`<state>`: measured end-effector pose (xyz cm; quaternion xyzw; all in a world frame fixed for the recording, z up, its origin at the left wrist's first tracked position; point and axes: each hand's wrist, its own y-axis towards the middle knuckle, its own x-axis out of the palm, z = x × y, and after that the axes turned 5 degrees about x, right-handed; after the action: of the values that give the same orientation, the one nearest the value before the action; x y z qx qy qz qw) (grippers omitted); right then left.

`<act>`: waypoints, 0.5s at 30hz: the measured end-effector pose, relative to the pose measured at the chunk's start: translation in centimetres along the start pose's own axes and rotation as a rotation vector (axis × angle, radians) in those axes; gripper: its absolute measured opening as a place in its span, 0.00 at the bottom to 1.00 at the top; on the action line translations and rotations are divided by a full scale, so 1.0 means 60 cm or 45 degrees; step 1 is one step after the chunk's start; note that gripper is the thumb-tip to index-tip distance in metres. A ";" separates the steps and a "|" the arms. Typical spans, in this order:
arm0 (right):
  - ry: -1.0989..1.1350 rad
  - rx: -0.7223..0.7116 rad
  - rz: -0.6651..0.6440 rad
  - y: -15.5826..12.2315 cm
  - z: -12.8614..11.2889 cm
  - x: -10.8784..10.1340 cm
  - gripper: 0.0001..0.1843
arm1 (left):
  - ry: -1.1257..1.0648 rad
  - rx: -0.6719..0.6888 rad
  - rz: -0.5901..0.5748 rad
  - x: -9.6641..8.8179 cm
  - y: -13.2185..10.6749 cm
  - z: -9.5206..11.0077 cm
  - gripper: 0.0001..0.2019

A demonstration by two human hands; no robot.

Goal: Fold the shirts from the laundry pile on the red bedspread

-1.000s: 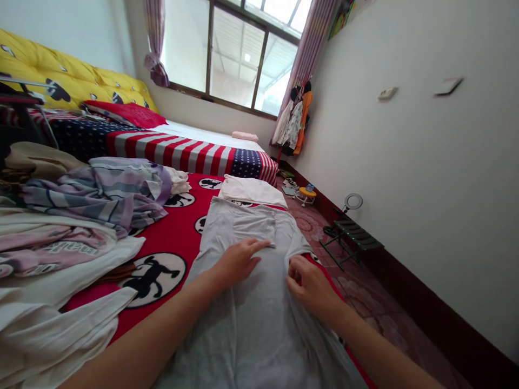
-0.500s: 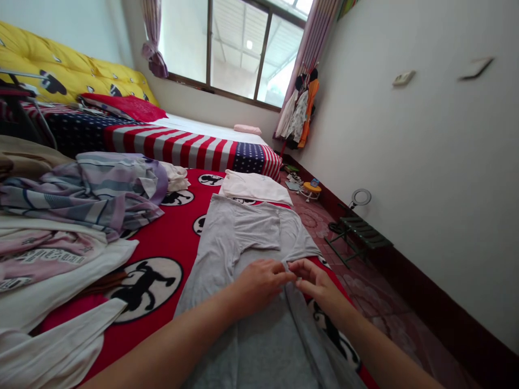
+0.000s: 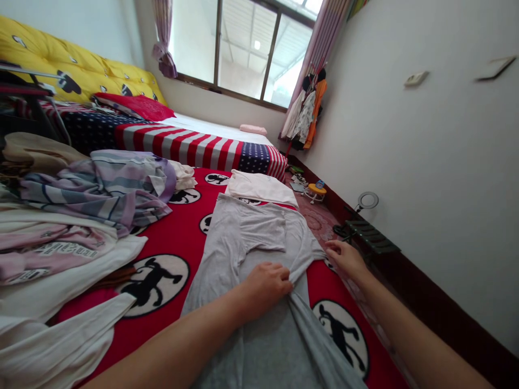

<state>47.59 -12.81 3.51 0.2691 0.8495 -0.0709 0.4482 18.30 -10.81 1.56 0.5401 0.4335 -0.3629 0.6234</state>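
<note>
A long grey T-shirt (image 3: 263,335) lies front to back on the red blanket, its left side folded inward with that sleeve on top. My left hand (image 3: 267,282) rests on its middle, fingers curled round the cloth at the right-hand fold. At the tip of the right sleeve is my right hand (image 3: 346,259), its fingers bent and closed at the sleeve's edge. Just beyond the collar lies a folded white garment (image 3: 261,189).
Heaped clothes, including a plaid purple-grey cloth (image 3: 101,186) and a white-and-pink top (image 3: 60,251), cover the left of the red blanket (image 3: 182,232). A bed with a flag-pattern cover (image 3: 178,146) stands behind. Right, on the floor, are a dark folding stool (image 3: 373,236) and ring light (image 3: 368,200).
My right hand has moved right, away from my left hand, to the sleeve tip. My left hand stays on the shirt and has closed on the fold. The view has shifted slightly.
</note>
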 end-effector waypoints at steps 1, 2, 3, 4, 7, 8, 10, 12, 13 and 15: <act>0.038 0.044 -0.063 0.016 0.010 0.003 0.11 | 0.002 0.002 0.001 0.000 -0.001 0.000 0.07; 0.070 0.067 -0.113 0.028 0.017 0.008 0.10 | 0.004 0.005 0.003 0.001 -0.001 -0.001 0.07; 0.095 0.077 -0.144 0.036 0.022 0.013 0.08 | 0.006 0.008 0.007 0.002 -0.002 -0.001 0.07; 0.122 0.089 -0.165 0.041 0.025 0.018 0.08 | 0.007 0.011 0.013 0.003 -0.002 -0.002 0.07; 0.189 0.120 -0.153 0.046 0.032 0.024 0.06 | 0.004 0.016 0.032 0.006 -0.004 -0.004 0.06; 0.204 0.128 -0.125 0.047 0.034 0.023 0.07 | 0.003 0.016 0.037 0.007 -0.005 -0.004 0.05; 0.216 0.136 -0.029 0.048 0.041 0.017 0.09 | 0.002 0.018 0.047 0.008 -0.005 -0.004 0.05; 0.209 0.136 0.109 0.047 0.048 0.009 0.13 | 0.006 0.028 0.059 0.008 -0.006 -0.004 0.04; 0.201 0.133 0.184 0.046 0.050 0.005 0.15 | 0.007 0.034 0.066 0.009 -0.006 -0.004 0.04; 0.186 0.119 0.325 0.044 0.048 0.000 0.19 | 0.013 0.046 0.081 0.009 -0.005 -0.004 0.04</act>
<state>51.02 -11.64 2.11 0.3997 0.8346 -0.0330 0.3776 18.17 -10.64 0.94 0.5666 0.4125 -0.3478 0.6227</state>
